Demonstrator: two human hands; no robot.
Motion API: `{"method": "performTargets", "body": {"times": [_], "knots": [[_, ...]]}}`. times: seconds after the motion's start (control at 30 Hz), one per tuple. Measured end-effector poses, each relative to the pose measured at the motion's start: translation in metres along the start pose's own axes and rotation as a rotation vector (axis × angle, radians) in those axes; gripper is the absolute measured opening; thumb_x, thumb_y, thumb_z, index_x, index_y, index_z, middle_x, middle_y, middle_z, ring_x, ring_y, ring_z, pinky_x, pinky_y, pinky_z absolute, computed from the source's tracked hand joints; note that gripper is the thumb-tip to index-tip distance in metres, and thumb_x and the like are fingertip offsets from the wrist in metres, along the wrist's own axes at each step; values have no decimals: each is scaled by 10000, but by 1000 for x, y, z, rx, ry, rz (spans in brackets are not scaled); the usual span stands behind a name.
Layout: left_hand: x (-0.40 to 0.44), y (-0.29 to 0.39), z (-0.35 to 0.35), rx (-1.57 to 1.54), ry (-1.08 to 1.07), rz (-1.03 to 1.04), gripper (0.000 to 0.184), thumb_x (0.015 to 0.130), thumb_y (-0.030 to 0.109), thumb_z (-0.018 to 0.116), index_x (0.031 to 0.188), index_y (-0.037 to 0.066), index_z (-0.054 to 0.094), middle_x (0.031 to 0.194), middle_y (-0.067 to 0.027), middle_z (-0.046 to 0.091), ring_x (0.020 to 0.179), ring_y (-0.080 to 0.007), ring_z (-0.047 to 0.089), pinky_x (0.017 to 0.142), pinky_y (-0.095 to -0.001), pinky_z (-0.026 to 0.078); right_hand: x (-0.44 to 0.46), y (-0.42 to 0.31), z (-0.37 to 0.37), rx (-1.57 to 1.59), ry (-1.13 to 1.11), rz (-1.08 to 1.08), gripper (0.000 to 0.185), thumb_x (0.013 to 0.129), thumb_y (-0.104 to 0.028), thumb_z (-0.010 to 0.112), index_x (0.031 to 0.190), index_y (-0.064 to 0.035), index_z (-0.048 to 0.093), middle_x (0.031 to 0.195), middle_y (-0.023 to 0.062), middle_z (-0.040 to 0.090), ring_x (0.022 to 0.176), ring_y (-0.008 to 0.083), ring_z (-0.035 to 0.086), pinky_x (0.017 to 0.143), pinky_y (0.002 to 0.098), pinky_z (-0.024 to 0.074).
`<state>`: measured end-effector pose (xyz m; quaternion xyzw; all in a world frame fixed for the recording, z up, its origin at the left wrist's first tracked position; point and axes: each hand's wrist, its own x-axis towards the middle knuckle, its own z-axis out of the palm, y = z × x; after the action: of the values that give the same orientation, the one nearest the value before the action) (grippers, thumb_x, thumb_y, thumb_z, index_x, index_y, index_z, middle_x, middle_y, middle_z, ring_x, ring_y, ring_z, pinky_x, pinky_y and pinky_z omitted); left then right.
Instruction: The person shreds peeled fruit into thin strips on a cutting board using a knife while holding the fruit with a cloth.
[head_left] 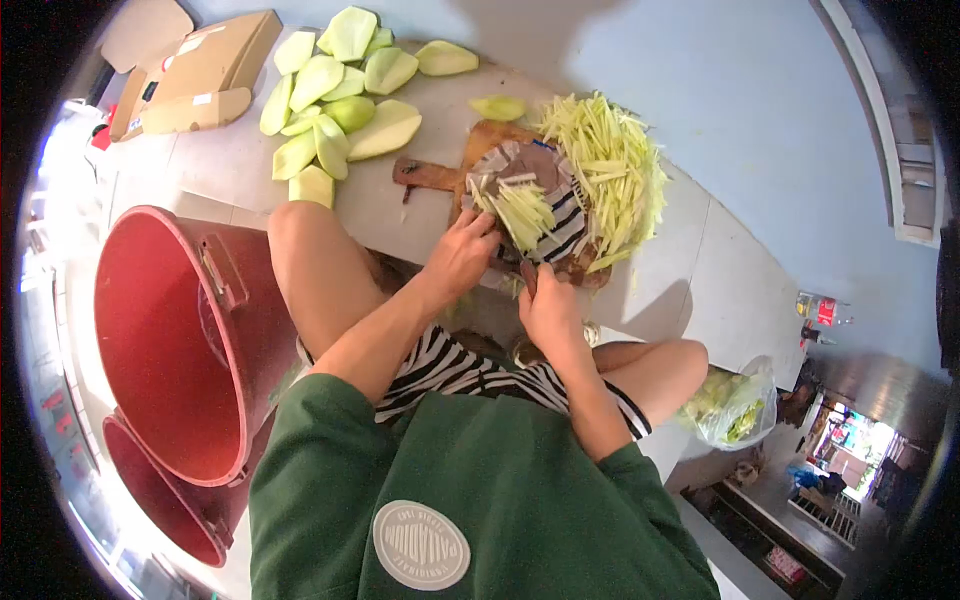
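Observation:
A wooden cutting board (478, 140) with a handle lies before me, with a black-and-white striped cloth (570, 222) on it. Pale green cut strips (525, 213) rest on that cloth. Curled fingers of my left hand (463, 250) press on the near left end of these strips. My right hand (550, 312) is closed round the dark handle of a knife (528, 274), at the near edge of the strips; its blade is mostly hidden. A large heap of matching strips (612, 180) lies along the board's right side.
Peeled pale green slices (335, 100) are piled at the back left, near an open cardboard box (205, 70). Two red bins (165, 340) stand at my left. To my right are a plastic bag of greenery (740, 410) and a bottle with a red label (825, 309).

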<state>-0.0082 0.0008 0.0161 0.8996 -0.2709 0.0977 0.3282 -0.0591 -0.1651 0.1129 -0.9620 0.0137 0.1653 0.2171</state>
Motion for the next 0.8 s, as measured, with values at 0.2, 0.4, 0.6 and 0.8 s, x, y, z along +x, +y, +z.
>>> {"method": "performTargets", "body": {"times": [0.2,0.4,0.6,0.8], "knots": [[-7,-3,2,15,40,-7,210,748,41,595,936,21,686,1053,-102,591,1022,-286,573,894,-348,521,-11,-23,-31,29,-67,21,217,895,-95,645,993,55,522,765,311,648,804,507,652,709,556,536],[-9,-4,-2,-2,-4,-1,224,745,44,595,949,12,681,1060,-94,591,1058,-278,573,911,-354,516,-8,-13,-11,56,13,-4,212,891,-139,644,952,28,528,779,329,627,792,518,624,700,599,480],[1,-13,2,-81,-8,-9,290,734,-6,589,1016,-14,661,1100,-128,588,1077,-306,569,927,-380,511,1,7,10,79,12,-16,210,893,-131,637,985,30,541,819,337,629,834,540,612,738,604,481],[-6,-14,9,-151,111,-14,297,691,-43,648,987,-31,674,1112,-164,610,1033,-358,612,883,-425,538,-1,-2,-2,96,-29,41,213,891,-124,634,969,47,534,901,373,611,879,555,603,761,594,486]]}}
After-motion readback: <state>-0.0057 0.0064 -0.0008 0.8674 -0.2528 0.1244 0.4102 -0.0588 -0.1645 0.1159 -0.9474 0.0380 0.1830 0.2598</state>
